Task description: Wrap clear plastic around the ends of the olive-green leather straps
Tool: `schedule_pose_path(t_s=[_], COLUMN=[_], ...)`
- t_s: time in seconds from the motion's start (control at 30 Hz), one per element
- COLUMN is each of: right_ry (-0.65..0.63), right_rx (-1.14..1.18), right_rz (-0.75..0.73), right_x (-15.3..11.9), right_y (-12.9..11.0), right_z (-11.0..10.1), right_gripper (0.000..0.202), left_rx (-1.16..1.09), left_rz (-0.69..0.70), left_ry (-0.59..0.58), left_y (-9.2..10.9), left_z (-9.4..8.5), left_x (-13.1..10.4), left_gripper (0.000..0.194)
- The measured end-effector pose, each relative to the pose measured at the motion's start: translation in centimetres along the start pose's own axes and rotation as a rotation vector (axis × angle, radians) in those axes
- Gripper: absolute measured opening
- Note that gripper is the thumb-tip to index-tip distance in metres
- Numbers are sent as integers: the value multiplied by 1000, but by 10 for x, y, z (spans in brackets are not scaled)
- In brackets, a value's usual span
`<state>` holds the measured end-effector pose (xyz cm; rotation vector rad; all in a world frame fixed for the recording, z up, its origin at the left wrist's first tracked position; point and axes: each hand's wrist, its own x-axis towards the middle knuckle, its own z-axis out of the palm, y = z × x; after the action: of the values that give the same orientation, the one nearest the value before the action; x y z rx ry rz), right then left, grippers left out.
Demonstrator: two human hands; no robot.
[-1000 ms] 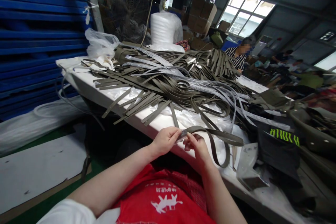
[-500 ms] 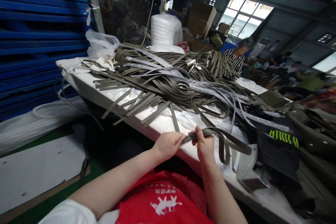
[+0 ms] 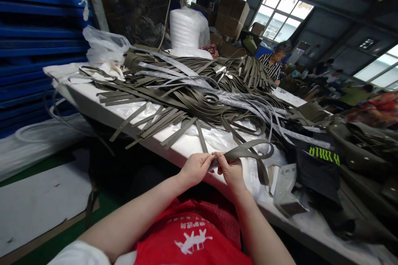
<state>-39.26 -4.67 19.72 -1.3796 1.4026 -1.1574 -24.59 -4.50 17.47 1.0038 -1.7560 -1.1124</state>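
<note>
Left hand (image 3: 195,168) and right hand (image 3: 229,170) both pinch one end of the olive strap (image 3: 248,152), fingertips meeting for fine control. The strap loops toward 2 o'clock over the table (image 3: 186,145) edge, beside the strap pile (image 3: 192,95).

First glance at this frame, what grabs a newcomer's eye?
The sprawling heap of olive-grey straps covering the white table, many ends hanging over its near edge. At the bottom centre, the left hand and right hand pinch one looped strap together above a red apron. Stacked blue panels fill the left side.
</note>
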Motion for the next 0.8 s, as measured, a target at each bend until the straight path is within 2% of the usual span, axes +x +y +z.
schedule_pose_path(t_s=[0.07,0.13,0.23,0.3,0.37,0.47,0.63,0.7,0.8], right_ry=[-25,36,107,22,-79,-131,-176,-107,64], right_rx=[4,89,219,163,41,-67,-102,-45,157], right_rz=[-8,-42,-31,3,1,-39,-33,-33,-53], right_x=[4,11,23,31,36,36,26,26,35], right_y=[-6,-14,-25,-31,-36,-39,-33,-33,-37], right_z=[-3,-12,-33,-45,-52,-49,-23,-21,-31], right_gripper=[44,44,45,51,55,57,56,50,45], left_rx=[25,135,337,437,475,424,328,350,377], left_rz=[10,24,95,160,203,211,185,168,148], left_ry=[30,58,-23,-94,-106,-53,52,81,72], left_y=[0,-2,-6,-6,-3,6,19,19,14], left_z=[0,-1,-4,-7,-8,-8,-4,-3,-4], left_x=[1,2,2,2,3,5,10,9,7], left_gripper=[44,43,42,41,40,40,41,41,38])
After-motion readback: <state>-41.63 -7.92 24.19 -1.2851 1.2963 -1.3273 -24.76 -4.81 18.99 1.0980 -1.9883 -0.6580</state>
